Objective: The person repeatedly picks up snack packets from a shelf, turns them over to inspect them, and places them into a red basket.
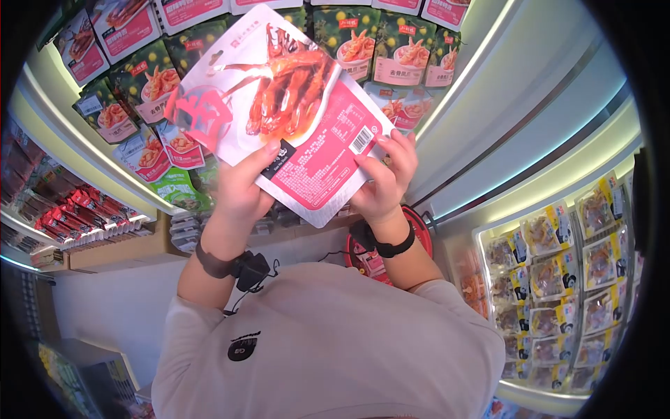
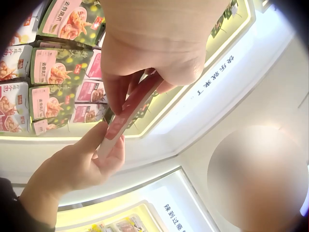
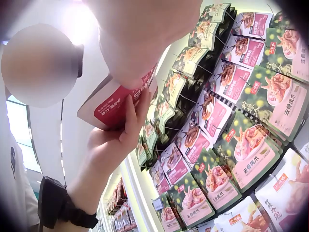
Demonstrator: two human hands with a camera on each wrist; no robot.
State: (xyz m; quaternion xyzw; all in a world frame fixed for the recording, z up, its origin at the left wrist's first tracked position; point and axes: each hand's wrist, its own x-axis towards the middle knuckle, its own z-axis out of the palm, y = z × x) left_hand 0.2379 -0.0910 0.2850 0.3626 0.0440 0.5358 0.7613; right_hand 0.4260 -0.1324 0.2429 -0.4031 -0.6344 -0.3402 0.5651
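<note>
A pink-and-white snack pouch (image 1: pixel 307 126) with a picture of glazed meat pieces is held up, tilted, in front of the shelf. My left hand (image 1: pixel 244 185) grips its lower left edge, thumb on the front by a black label. On the lower right edge, my right hand (image 1: pixel 386 178) pinches the pouch near the barcode. The left wrist view has the pouch (image 2: pixel 126 118) nearly edge-on between my left hand (image 2: pixel 152 50) and right hand (image 2: pixel 77 166). From the right wrist, the pink printed panel of the pouch (image 3: pixel 112 107) shows beside my left hand (image 3: pixel 113 145).
Green pouches (image 1: pixel 150 80) and pink ones hang in rows on the display behind. Yellow-labelled clear packs (image 1: pixel 551 279) fill a rack at right. Red packets (image 1: pixel 84 213) line a shelf at left. A round red container (image 1: pixel 419 230) stands below the right forearm.
</note>
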